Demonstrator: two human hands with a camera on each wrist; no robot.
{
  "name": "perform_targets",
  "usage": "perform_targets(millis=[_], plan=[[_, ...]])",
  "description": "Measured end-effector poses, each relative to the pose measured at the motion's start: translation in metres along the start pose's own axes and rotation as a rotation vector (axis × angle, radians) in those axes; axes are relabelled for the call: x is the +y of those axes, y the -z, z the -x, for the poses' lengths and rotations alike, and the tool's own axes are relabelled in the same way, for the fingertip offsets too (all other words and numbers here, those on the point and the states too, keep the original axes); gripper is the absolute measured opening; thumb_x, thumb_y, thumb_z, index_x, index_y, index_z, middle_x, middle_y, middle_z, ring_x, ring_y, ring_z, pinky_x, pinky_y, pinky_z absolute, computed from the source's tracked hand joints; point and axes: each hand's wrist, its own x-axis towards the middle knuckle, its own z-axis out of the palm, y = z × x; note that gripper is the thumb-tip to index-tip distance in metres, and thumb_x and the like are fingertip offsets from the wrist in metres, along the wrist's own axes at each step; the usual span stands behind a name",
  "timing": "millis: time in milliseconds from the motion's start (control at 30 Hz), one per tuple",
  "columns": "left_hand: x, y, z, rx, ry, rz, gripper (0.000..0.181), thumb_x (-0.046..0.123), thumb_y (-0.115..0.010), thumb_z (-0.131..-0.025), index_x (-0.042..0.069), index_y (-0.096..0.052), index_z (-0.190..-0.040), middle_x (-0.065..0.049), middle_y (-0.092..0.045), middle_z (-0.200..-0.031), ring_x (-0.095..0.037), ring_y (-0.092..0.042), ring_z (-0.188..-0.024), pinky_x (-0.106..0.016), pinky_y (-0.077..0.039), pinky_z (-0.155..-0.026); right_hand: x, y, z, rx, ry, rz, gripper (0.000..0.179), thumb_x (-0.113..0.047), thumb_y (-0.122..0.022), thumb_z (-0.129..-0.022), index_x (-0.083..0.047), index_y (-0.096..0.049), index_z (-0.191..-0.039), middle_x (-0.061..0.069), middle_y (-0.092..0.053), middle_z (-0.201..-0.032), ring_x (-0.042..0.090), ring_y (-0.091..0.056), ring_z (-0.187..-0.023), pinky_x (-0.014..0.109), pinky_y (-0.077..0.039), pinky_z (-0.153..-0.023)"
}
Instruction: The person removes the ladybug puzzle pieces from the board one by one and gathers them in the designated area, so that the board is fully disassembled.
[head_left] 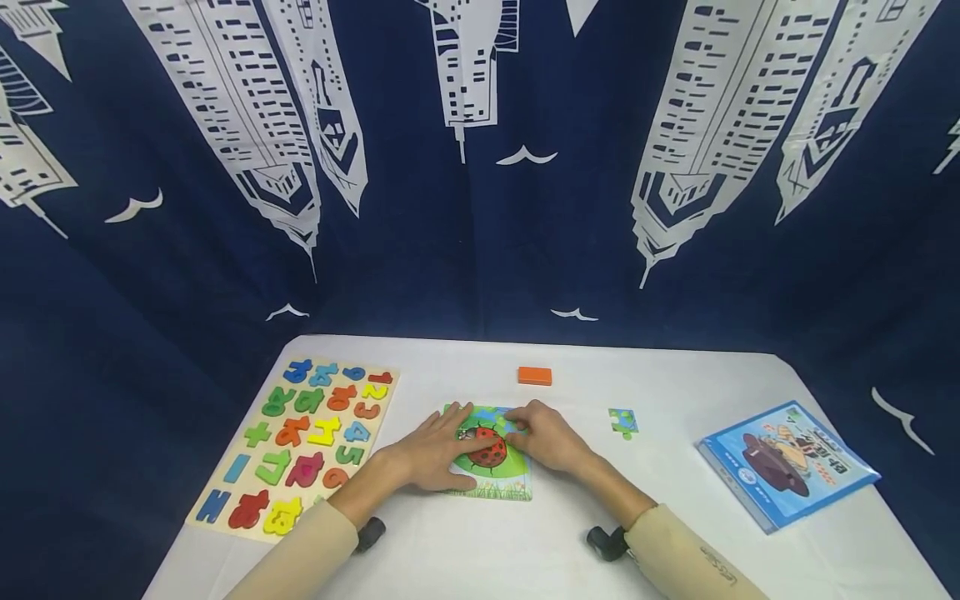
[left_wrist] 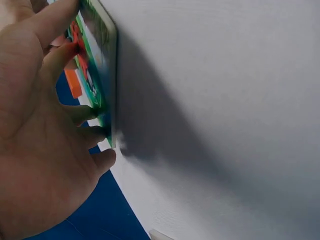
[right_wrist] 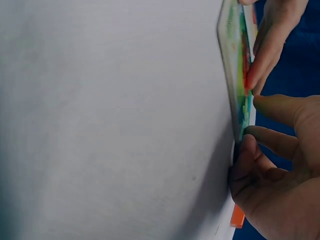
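Observation:
A ladybug jigsaw board (head_left: 491, 490) lies on the white table in front of me. My left hand (head_left: 431, 454) rests across its left side, fingers spread over the picture and thumb at the lower edge. In the left wrist view, the fingertips (left_wrist: 102, 111) touch the board's face. At the upper right corner, my right hand (head_left: 553, 437) pinches a blue-green puzzle piece (right_wrist: 245, 107) between thumb and forefinger, right against the board; its other fingers are curled. Part of the picture is hidden under both hands. Another puzzle piece (head_left: 623, 422) lies off to the right.
A wooden board of coloured numbers and shapes (head_left: 251, 454) lies at the left. An orange block (head_left: 535, 376) sits beyond the jigsaw. At the right is a blue picture box (head_left: 787, 465). A dark patterned curtain (head_left: 480, 250) hangs behind the table.

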Motion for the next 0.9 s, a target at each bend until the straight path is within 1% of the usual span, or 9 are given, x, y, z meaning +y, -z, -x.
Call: perform_targets(millis=[133, 267, 533, 700, 900], plan=[[-0.002, -0.0011, 0.0013, -0.013, 0.005, 0.026, 0.071, 0.062, -0.06, -0.092, 0.045, -0.033, -0.156, -0.013, -0.006, -0.169, -0.035, -0.003, -0.156, -0.055, -0.012, -0.124, -0.0015, -0.0019, -0.0007, 0.002, 0.018, 0.039, 0.039, -0.019, -0.075, -0.09, -0.005, -0.07, -0.126, 0.0, -0.058, -0.089, 0.013, -0.052, -0.078, 0.032, -0.048, -0.072], [-0.0023, -0.0023, 0.0013, -0.005, -0.001, 0.013, 0.07, 0.064, -0.057, -0.093, 0.046, -0.031, -0.156, -0.013, -0.006, -0.169, -0.035, -0.003, -0.156, -0.057, -0.013, -0.123, -0.0013, -0.0034, -0.0003, 0.015, 0.017, 0.062, 0.039, -0.02, -0.075, -0.09, -0.006, -0.071, -0.126, -0.001, -0.058, -0.089, 0.013, -0.052, -0.077, 0.031, -0.047, -0.072], [-0.0006, -0.0018, 0.0029, -0.007, 0.0, -0.027, 0.07, 0.066, -0.056, -0.093, 0.045, -0.032, -0.156, -0.014, -0.006, -0.169, -0.035, -0.004, -0.155, -0.061, -0.013, -0.122, -0.0034, -0.0049, 0.001, 0.025, 0.015, 0.062, 0.035, -0.022, -0.074, -0.091, -0.01, -0.073, -0.124, -0.001, -0.059, -0.09, 0.012, -0.053, -0.077, 0.031, -0.048, -0.07], [-0.0002, -0.0011, 0.003, -0.003, -0.003, -0.063, 0.07, 0.068, -0.054, -0.092, 0.045, -0.033, -0.155, -0.014, -0.007, -0.169, -0.036, -0.006, -0.155, -0.063, -0.014, -0.12, -0.0041, -0.0057, 0.0011, 0.031, -0.007, 0.048, 0.034, -0.022, -0.074, -0.091, -0.011, -0.073, -0.123, -0.002, -0.058, -0.088, 0.013, -0.052, -0.076, 0.031, -0.046, -0.069], [-0.0015, -0.0023, 0.0047, -0.006, -0.001, -0.033, 0.071, 0.067, -0.054, -0.093, 0.044, -0.031, -0.156, -0.015, -0.002, -0.169, -0.036, -0.003, -0.155, -0.066, -0.01, -0.119, -0.0049, -0.0075, -0.0007, 0.048, -0.031, 0.012, 0.029, -0.02, -0.073, -0.092, -0.011, -0.074, -0.119, -0.003, -0.057, -0.083, 0.013, -0.051, -0.073, 0.031, -0.045, -0.067]])
